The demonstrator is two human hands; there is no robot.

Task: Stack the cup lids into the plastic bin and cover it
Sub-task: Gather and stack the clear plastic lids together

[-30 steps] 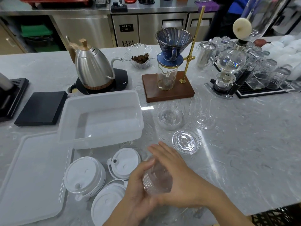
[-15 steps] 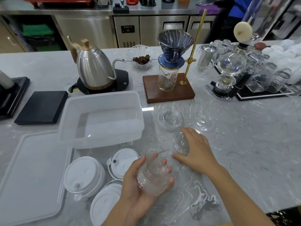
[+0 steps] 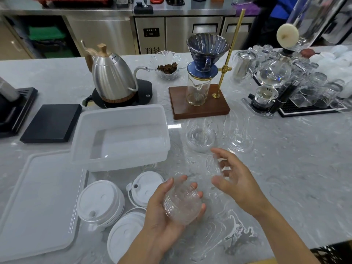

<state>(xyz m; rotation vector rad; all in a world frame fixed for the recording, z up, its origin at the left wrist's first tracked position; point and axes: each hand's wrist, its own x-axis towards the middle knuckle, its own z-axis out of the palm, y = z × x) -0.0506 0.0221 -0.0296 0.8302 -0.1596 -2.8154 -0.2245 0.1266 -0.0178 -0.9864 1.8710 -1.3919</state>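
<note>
My left hand (image 3: 163, 210) is cupping stacked clear dome lids (image 3: 182, 203); my right hand (image 3: 231, 177) is pinching one clear lid (image 3: 214, 165); the plastic bin (image 3: 122, 119) is sitting empty.

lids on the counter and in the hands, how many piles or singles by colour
White: 3, stack, single, stack
Clear: 4, stack in left hand, lid in right hand, stack, lid
Total: 7

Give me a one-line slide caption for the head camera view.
Left hand cradles a stack of clear dome lids while right hand lifts another clear lid beside the empty plastic bin.
</note>
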